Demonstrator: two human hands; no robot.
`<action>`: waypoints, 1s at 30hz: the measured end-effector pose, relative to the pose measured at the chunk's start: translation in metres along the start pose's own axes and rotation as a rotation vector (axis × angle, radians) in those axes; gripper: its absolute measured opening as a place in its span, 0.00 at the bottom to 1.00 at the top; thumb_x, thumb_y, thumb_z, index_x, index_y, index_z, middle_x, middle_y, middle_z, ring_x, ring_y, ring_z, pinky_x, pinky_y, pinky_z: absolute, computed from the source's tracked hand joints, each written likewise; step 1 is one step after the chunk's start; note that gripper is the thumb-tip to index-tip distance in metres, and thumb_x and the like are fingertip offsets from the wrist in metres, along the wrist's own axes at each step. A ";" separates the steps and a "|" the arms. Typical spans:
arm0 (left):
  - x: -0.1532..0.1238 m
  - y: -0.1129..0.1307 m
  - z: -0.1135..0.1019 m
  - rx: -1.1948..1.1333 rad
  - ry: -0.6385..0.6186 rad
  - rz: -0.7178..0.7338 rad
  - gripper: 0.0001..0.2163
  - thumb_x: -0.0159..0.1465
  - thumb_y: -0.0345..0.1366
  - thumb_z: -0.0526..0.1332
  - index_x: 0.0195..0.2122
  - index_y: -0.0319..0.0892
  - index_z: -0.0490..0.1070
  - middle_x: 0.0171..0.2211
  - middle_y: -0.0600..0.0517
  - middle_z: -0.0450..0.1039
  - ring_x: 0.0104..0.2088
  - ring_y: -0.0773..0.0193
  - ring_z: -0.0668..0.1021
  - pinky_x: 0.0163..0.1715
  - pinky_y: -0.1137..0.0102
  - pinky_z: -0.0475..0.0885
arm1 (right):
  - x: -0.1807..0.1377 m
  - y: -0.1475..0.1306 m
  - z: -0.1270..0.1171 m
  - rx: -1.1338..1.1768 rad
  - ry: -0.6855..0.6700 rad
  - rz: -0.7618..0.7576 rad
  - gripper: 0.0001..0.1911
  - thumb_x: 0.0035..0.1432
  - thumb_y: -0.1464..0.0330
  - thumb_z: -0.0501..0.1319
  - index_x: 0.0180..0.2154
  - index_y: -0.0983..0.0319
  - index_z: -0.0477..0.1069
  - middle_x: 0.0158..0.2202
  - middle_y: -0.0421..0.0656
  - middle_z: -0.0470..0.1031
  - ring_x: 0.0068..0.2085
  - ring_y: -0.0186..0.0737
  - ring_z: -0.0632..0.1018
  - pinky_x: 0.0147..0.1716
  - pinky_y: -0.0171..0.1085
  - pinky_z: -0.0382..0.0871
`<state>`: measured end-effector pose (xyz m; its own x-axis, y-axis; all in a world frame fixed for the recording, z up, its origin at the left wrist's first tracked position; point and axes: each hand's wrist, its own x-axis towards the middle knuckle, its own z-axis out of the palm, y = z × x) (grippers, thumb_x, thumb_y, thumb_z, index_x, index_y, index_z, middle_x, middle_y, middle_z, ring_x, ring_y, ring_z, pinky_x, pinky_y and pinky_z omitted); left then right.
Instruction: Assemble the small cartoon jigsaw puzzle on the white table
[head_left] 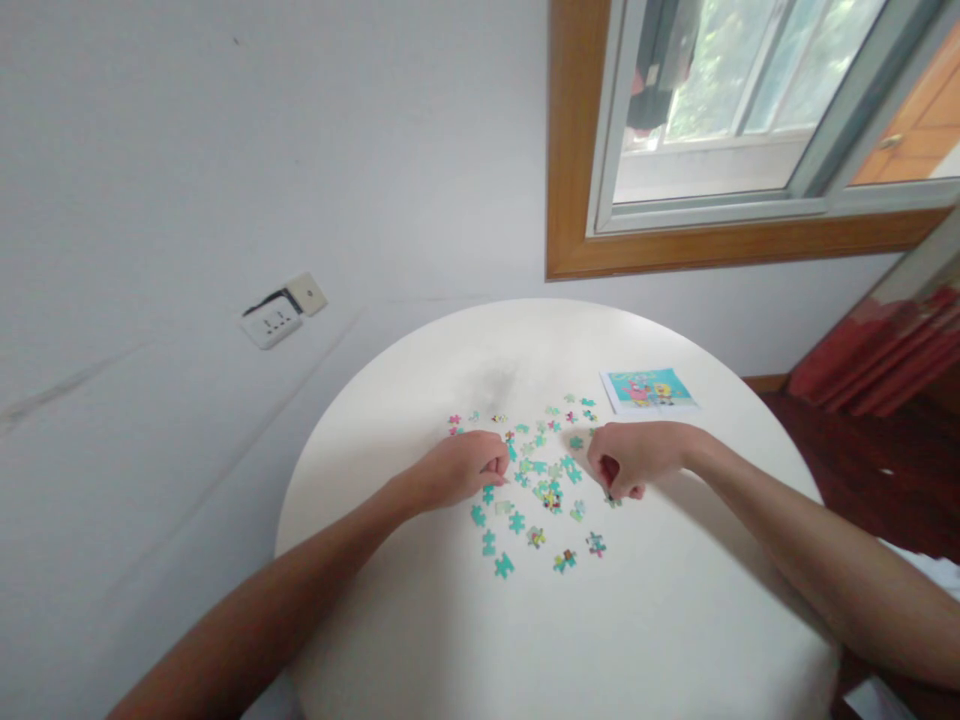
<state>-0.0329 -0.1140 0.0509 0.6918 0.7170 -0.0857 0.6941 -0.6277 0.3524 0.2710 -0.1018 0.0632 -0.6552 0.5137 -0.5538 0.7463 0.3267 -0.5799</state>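
At the frame's centre, the left hand (pixel 466 470) and right hand (pixel 637 455) curl over scattered puzzle pieces (pixel 517 522); whether gripping, I cannot tell

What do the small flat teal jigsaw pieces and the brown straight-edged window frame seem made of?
Teal jigsaw pieces: probably coloured cardboard, being thin, knobbed cut-outs; finish unclear. Brown window frame: apparently varnished wood or laminate, from its streaky grain and soft sheen.

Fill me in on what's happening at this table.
A person's left hand and right hand are among scattered puzzle pieces on a round white table. The right is down by a piece at the scatter's right side; whether either grips one is unclear. A cartoon picture sheet lies beyond it.
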 end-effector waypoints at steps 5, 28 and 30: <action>0.002 0.001 -0.004 0.233 0.064 0.118 0.08 0.66 0.30 0.60 0.28 0.42 0.72 0.32 0.52 0.74 0.38 0.61 0.74 0.38 0.70 0.63 | -0.001 -0.004 -0.005 -0.059 0.117 -0.084 0.04 0.51 0.69 0.62 0.30 0.63 0.74 0.25 0.41 0.75 0.25 0.33 0.74 0.25 0.32 0.62; 0.033 -0.066 0.031 0.070 0.416 -0.279 0.25 0.70 0.49 0.52 0.62 0.40 0.67 0.65 0.42 0.63 0.66 0.52 0.64 0.67 0.54 0.57 | 0.063 -0.008 0.034 -0.320 0.641 -0.184 0.36 0.69 0.49 0.45 0.70 0.63 0.52 0.72 0.58 0.45 0.72 0.59 0.47 0.67 0.58 0.43; 0.031 -0.060 0.034 0.107 0.356 -0.264 0.27 0.69 0.53 0.52 0.65 0.46 0.63 0.68 0.45 0.58 0.68 0.49 0.60 0.67 0.49 0.53 | 0.063 -0.011 0.037 -0.329 0.623 -0.208 0.38 0.68 0.48 0.47 0.70 0.62 0.51 0.72 0.57 0.43 0.72 0.59 0.47 0.68 0.58 0.41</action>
<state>-0.0466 -0.0644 -0.0050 0.3896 0.9046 0.1730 0.8671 -0.4236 0.2620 0.2169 -0.1030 0.0128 -0.6721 0.7389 0.0476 0.6746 0.6376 -0.3720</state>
